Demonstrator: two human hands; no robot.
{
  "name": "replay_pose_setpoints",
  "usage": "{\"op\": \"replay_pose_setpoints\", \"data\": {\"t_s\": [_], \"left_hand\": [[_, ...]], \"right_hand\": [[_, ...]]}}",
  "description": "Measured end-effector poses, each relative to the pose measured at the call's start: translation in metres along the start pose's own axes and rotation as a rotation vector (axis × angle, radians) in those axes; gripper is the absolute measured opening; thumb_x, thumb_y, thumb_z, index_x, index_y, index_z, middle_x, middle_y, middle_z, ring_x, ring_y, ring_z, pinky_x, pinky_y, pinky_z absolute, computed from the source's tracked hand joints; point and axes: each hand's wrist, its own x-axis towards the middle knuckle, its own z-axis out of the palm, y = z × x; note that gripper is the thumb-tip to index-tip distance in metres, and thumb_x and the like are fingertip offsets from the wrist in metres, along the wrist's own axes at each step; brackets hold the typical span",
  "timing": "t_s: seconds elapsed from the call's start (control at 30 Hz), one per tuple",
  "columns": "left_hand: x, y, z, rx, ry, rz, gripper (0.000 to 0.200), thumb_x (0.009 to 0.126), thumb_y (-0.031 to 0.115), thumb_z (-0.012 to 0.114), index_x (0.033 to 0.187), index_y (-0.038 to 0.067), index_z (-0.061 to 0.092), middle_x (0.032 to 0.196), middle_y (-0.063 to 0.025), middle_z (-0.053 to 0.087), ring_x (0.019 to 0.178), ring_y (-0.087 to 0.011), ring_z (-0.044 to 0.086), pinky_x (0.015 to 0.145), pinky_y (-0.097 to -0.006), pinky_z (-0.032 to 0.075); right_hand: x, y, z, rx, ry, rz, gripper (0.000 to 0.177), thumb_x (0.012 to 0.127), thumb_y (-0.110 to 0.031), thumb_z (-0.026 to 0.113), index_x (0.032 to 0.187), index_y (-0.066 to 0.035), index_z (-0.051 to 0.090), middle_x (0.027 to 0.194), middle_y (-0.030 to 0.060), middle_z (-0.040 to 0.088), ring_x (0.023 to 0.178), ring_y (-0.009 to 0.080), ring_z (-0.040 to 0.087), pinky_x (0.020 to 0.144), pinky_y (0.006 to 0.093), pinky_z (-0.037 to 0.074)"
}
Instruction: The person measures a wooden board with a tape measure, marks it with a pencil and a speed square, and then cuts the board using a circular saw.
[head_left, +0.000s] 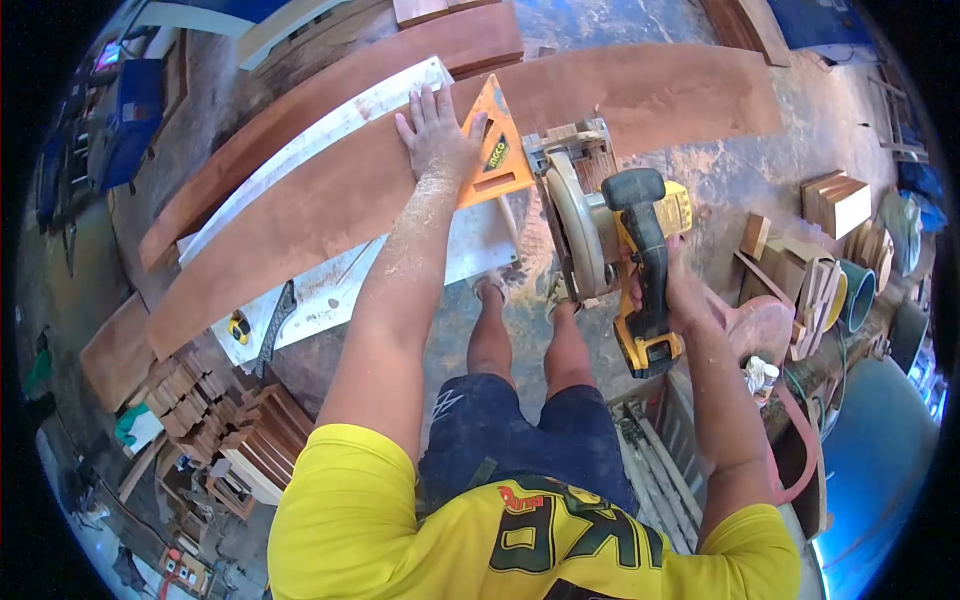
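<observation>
A long reddish-brown wooden plank (330, 215) lies across a white board (460, 250). My left hand (440, 140) lies spread on the plank, its thumb against an orange speed square (497, 155) that rests on the wood. Wrapped round the handle of a yellow and black cordless circular saw (648, 255) is my right hand (680, 285). The front of the saw's base (570, 140) sits at the plank's near edge, just right of the square. Sawdust coats my left forearm. The blade is hidden behind its guard.
Another curved plank (300, 120) lies beyond the first. On the white board's left end are a tape measure (238, 327) and a dark-handled tool (280, 318). Wood offcuts (835, 203) are stacked at right, near a pink chair (760, 325). More wood pieces (265, 430) lie at lower left.
</observation>
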Motion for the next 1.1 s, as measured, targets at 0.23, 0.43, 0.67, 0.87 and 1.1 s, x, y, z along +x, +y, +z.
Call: {"op": "replay_pose_setpoints", "data": {"t_s": [0.23,0.43,0.67,0.87,1.1], "left_hand": [[0.006,0.001,-0.003,0.002,-0.026,-0.057,0.071,0.091,0.051,0.044,0.142,0.005,0.029,0.143,-0.0129,0.034,0.138,-0.0267,0.023,0.113,-0.0521,0.008],[0.007,0.001,-0.003,-0.023,-0.002,-0.051,0.068,0.089,0.049,0.049,0.139,0.005,0.033,0.140,-0.0126,0.037,0.137,-0.0272,0.024,0.114,-0.0517,0.008],[0.009,-0.001,-0.004,-0.049,0.012,-0.021,0.068,0.089,0.050,0.050,0.139,0.006,0.036,0.139,-0.0157,0.038,0.135,-0.0289,0.029,0.113,-0.0519,0.010],[0.008,0.000,-0.007,-0.075,0.004,-0.024,0.067,0.088,0.049,0.051,0.137,0.006,0.037,0.138,-0.0165,0.040,0.133,-0.0297,0.032,0.114,-0.0508,0.011],[0.006,-0.001,-0.006,-0.074,0.020,-0.020,0.068,0.087,0.050,0.050,0.137,0.004,0.038,0.136,-0.0149,0.041,0.133,-0.0298,0.030,0.113,-0.0511,0.011]], "right_hand": [[0.004,0.007,-0.006,-0.013,0.005,0.001,0.076,0.089,-0.072,0.026,0.091,-0.002,0.056,0.062,0.0085,0.056,0.051,0.0174,0.054,0.050,0.0301,0.045],[-0.002,0.000,0.005,-0.026,0.113,0.029,0.075,0.089,-0.071,0.028,0.087,-0.002,0.057,0.062,0.0072,0.056,0.052,0.0172,0.055,0.049,0.0295,0.045],[-0.002,0.002,0.009,0.003,0.175,0.020,0.071,0.091,-0.068,0.028,0.092,-0.002,0.054,0.062,0.0083,0.053,0.051,0.0180,0.053,0.050,0.0296,0.045],[-0.003,-0.002,0.012,0.019,0.147,0.006,0.073,0.089,-0.070,0.030,0.092,-0.001,0.054,0.061,0.0081,0.053,0.051,0.0179,0.052,0.050,0.0293,0.044],[0.007,-0.009,0.014,-0.051,0.156,-0.002,0.077,0.088,-0.073,0.027,0.089,-0.002,0.057,0.059,0.0072,0.052,0.051,0.0183,0.052,0.050,0.0297,0.043]]}}
